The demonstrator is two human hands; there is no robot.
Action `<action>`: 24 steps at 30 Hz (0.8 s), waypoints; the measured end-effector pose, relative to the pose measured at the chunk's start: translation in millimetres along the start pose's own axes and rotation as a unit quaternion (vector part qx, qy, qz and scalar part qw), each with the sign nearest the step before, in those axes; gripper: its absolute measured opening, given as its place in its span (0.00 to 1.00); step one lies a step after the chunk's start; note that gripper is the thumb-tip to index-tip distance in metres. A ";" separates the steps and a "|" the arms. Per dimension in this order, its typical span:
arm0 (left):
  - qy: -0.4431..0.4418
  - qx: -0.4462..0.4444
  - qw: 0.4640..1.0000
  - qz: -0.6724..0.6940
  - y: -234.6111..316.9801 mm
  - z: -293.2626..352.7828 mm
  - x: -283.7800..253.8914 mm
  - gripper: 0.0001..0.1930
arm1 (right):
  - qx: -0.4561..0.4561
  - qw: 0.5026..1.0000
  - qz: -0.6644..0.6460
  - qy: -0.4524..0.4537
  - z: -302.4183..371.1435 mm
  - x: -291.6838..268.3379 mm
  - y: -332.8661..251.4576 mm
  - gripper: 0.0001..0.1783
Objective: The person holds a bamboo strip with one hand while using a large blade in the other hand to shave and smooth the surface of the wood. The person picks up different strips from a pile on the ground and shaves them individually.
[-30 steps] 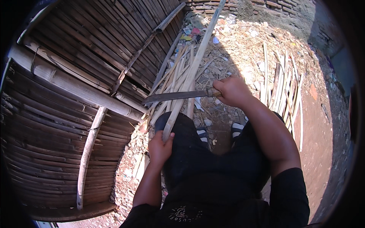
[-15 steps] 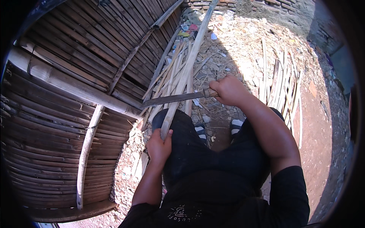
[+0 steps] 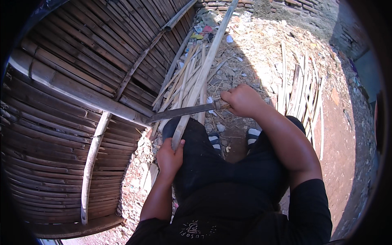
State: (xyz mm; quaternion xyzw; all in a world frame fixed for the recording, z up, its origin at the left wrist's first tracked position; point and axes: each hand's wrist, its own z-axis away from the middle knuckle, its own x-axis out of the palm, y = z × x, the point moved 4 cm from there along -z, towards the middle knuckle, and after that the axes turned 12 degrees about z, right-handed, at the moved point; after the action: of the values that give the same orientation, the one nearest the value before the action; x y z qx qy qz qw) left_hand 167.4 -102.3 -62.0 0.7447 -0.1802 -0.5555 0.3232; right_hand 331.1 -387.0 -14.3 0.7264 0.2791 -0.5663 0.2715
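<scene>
A long pale bamboo strip [image 3: 203, 75] runs from above my left thigh away toward the far brick wall. Its near end sits in my left hand [image 3: 170, 156], fingers closed around it. My right hand [image 3: 244, 101] grips the wooden handle of a machete [image 3: 183, 112]. The long dark blade points left and lies across the strip, a short way beyond my left hand. The machete's tip is close to the bamboo post of the slatted wall. Whether the edge bites into the strip cannot be made out.
A bamboo slat wall [image 3: 61, 151] with a thick pole [image 3: 77, 92] stands close on the left. Cut strips [image 3: 185, 77] lie in a heap ahead, and another bundle [image 3: 304, 87] lies to the right. Scraps and litter cover the ground toward the brick wall [image 3: 281, 10].
The machete has slid slightly nearer and to the left along the strip, my right hand moving with it. My left hand stays nearly in place on the strip.
</scene>
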 end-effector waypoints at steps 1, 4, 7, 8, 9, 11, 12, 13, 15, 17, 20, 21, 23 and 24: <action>-0.005 -0.007 1.000 0.012 -0.7 0.2 -0.5 0.29 | -0.010 1.000 0.003 0.014 -0.4 0.5 -1.0 0.16; 0.011 0.026 1.000 -0.001 -7.1 1.3 2.2 0.29 | 0.014 0.999 -0.018 0.045 0.5 2.7 7.5 0.16; 0.015 0.028 0.999 -0.005 -4.9 -0.5 4.0 0.29 | 0.121 0.989 -0.064 0.053 5.1 0.1 31.7 0.17; 0.008 0.015 1.000 -0.005 -3.4 -1.0 3.1 0.29 | 0.134 0.988 -0.057 0.059 5.6 -2.6 32.2 0.17; 0.002 0.002 1.000 -0.004 0.0 -1.1 0.8 0.29 | 0.147 0.986 -0.050 0.065 6.3 -4.9 32.5 0.17; 0.000 -0.003 1.000 -0.005 0.3 -1.3 -0.1 0.28 | 0.081 0.995 -0.021 0.058 4.6 -3.2 22.7 0.17; 0.005 0.005 1.000 -0.005 -2.3 -0.8 0.5 0.28 | 0.048 0.997 -0.007 0.054 3.9 -1.7 16.5 0.17; 0.010 0.013 1.000 -0.006 -3.8 -1.0 1.2 0.28 | 0.014 0.999 0.003 0.052 3.1 -0.3 9.1 0.17; 0.007 0.021 1.000 0.001 -5.4 -1.1 1.7 0.27 | -0.059 0.997 0.020 0.047 -0.3 1.7 -6.0 0.16; 0.011 0.032 0.999 0.007 -7.6 -0.3 1.9 0.27 | -0.016 0.999 0.011 0.037 0.2 0.8 3.4 0.16; 0.017 0.032 0.999 0.014 -6.5 -0.2 3.2 0.26 | 0.097 0.993 -0.050 0.049 5.3 -1.5 29.1 0.16; 0.010 0.017 1.000 0.016 -1.5 -0.9 1.7 0.26 | 0.144 0.985 -0.077 0.058 7.6 -2.2 37.2 0.16; 0.007 0.003 1.000 0.018 1.7 -1.4 0.7 0.25 | 0.158 0.985 -0.058 0.050 8.6 -1.6 40.0 0.16; 0.010 0.004 1.000 0.017 1.5 -0.8 0.2 0.25 | 0.164 0.984 -0.049 0.046 8.9 -1.5 40.3 0.16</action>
State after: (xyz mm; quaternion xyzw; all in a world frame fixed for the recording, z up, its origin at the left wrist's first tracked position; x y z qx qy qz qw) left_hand 168.3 -103.3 -61.0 0.7485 -0.1922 -0.5412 0.3314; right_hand 353.6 -421.5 -11.6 0.7721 0.2296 -0.5828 0.1073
